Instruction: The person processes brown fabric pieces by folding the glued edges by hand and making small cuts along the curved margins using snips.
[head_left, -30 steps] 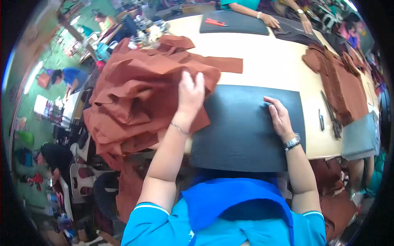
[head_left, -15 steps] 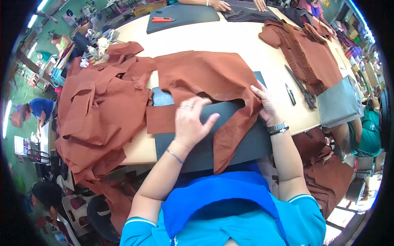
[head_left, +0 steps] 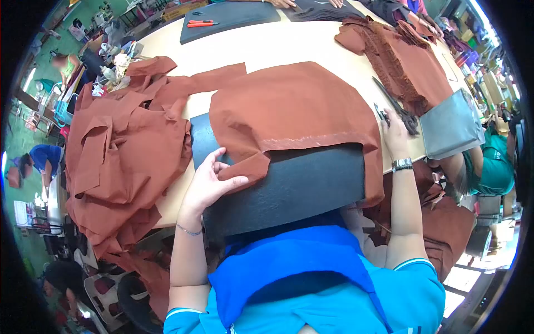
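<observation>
A rust-brown cloth panel point(head_left: 300, 106) lies spread over a dark board point(head_left: 289, 189), its lower edge showing a pale, rough line. My left hand point(head_left: 203, 186) is at the panel's lower left corner, thumb and fingers apart, with the thumb against the folded cloth flap. To the right of the panel, my right hand point(head_left: 396, 136) has its fingers curled at small thread snips point(head_left: 380, 111) on the table; the fingers cover part of them. Large dark scissors point(head_left: 392, 97) lie just beyond that hand.
A heap of brown cloth point(head_left: 128, 150) covers the table's left side. Gathered brown pieces point(head_left: 411, 67) lie at the far right, near a grey box-like block point(head_left: 453, 122). Across the table, red-handled cutters point(head_left: 201, 23) rest on another dark board point(head_left: 239, 25). A co-worker's hands point(head_left: 283, 3) show beyond.
The cloth panel has been turned and spread flatter on the board. My right hand has left the cloth and moved right to the snips. My left hand has moved left and down.
</observation>
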A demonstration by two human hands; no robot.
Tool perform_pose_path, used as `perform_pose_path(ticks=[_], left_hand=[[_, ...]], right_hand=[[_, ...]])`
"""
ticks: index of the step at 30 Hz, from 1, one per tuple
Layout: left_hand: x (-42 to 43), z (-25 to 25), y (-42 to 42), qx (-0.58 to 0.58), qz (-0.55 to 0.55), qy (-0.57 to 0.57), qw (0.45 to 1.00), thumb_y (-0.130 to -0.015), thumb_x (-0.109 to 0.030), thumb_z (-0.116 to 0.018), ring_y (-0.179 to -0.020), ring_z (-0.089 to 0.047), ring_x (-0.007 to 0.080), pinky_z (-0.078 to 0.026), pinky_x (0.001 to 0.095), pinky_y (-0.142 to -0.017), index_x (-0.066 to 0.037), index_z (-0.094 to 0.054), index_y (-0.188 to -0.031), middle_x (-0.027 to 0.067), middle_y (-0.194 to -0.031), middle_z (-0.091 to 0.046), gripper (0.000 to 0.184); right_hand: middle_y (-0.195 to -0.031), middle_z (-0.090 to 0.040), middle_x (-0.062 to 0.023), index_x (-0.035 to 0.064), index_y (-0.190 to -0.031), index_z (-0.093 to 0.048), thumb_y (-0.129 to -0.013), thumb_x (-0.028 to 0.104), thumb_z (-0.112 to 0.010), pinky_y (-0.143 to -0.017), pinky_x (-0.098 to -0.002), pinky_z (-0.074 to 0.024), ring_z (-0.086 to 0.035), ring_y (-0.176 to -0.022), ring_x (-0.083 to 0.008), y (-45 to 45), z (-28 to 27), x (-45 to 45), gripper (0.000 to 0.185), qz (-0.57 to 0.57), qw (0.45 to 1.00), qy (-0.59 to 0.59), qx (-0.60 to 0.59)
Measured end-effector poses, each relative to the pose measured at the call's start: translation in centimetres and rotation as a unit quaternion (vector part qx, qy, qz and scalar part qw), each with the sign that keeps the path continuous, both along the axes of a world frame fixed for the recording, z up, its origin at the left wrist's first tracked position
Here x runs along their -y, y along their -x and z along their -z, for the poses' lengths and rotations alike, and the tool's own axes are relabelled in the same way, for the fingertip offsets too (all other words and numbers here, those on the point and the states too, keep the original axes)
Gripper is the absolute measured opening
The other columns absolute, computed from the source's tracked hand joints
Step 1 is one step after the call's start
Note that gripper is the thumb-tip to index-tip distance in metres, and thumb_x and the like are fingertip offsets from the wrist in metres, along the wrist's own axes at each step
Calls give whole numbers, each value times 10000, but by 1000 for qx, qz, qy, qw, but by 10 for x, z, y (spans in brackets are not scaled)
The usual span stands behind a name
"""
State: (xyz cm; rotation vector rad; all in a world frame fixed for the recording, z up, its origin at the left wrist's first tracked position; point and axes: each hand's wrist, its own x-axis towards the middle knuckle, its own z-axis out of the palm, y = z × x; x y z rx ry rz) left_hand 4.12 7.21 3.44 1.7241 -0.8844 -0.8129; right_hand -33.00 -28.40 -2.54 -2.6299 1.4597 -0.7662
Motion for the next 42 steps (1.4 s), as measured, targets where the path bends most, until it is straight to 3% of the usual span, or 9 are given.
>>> perform_pose_path(ticks=[3,8,13,17,22,29,32,33,42], left_hand=[[4,-22,0,31,-58,-176,982,-818,-352,-826,-761,-641,129,-520,283,-724,80,-624,-1183,41,-766,-651,601],[22,-15,12,198,5,-254,947,-834,-624,-665,-856,-724,312,-553,392,-802,-12,-765,-869,186,-892,-739,622],[44,-6,37,198,24,-163,966,-825,-530,-725,-781,-728,265,-562,391,-763,-55,-758,-898,91,-775,-739,482],[51,-6,49,462,-45,-64,884,-777,-531,-787,-922,-657,263,-536,402,-809,-58,-663,-1089,78,-963,-663,581],[43,6,24,486,-57,-133,862,-735,-559,-798,-1043,-579,318,-490,465,-891,-57,-624,-1112,125,-1088,-607,652],[36,21,-5,392,2,-83,916,-853,-366,-754,-923,-617,307,-488,420,-827,-90,-676,-932,94,-970,-641,298],[48,8,14,-36,-31,45,998,-936,-254,-639,-841,-625,169,-487,314,-792,-31,-665,-995,50,-911,-655,233],[48,11,18,-194,-44,115,973,-948,-239,-616,-842,-622,142,-485,295,-789,-17,-663,-1011,39,-922,-659,235],[62,18,15,-431,41,4,902,-966,-298,-646,-1159,-623,216,-503,383,-1007,-38,-554,-1333,104,-1275,-640,459]], right_hand=[[-1004,-687,-227,31,-1284,-586,-902,60,-596,-826,-465,-510,-652,-946,-403,-3,-4,-1,383,8,998,61,-25],[-976,-669,-194,60,-1285,-587,-947,37,-464,-808,-372,-512,-650,-914,-200,-64,-38,-25,361,-69,951,-73,294],[-1021,-692,-126,83,-1126,-633,-914,446,-664,-780,-418,-496,-668,-969,-302,-161,-63,-122,421,-218,961,-132,106],[-959,-666,-81,124,-1091,-618,-877,462,-693,-773,-401,-427,-659,-903,-255,-193,-27,-125,408,-203,979,-20,32],[-976,-666,-76,140,-1090,-626,-870,502,-681,-828,-410,-414,-655,-932,-257,-199,-20,-98,428,-230,972,10,43],[-978,-687,-98,97,-1040,-636,-867,430,-724,-789,-417,-493,-674,-931,-289,-201,-26,-50,386,-228,966,-38,119],[-872,-699,-140,44,-933,-657,-865,321,-759,-709,-396,-544,-695,-814,-327,-201,-48,-84,303,-261,922,-115,261],[-810,-690,-152,14,-936,-667,-877,309,-773,-678,-347,-524,-679,-729,-220,-193,-66,-108,319,-245,935,-175,189],[-606,-511,-72,0,-738,-596,-884,297,-763,-581,-310,-422,-432,-600,-93,-173,-59,-179,370,-378,795,-449,152]])
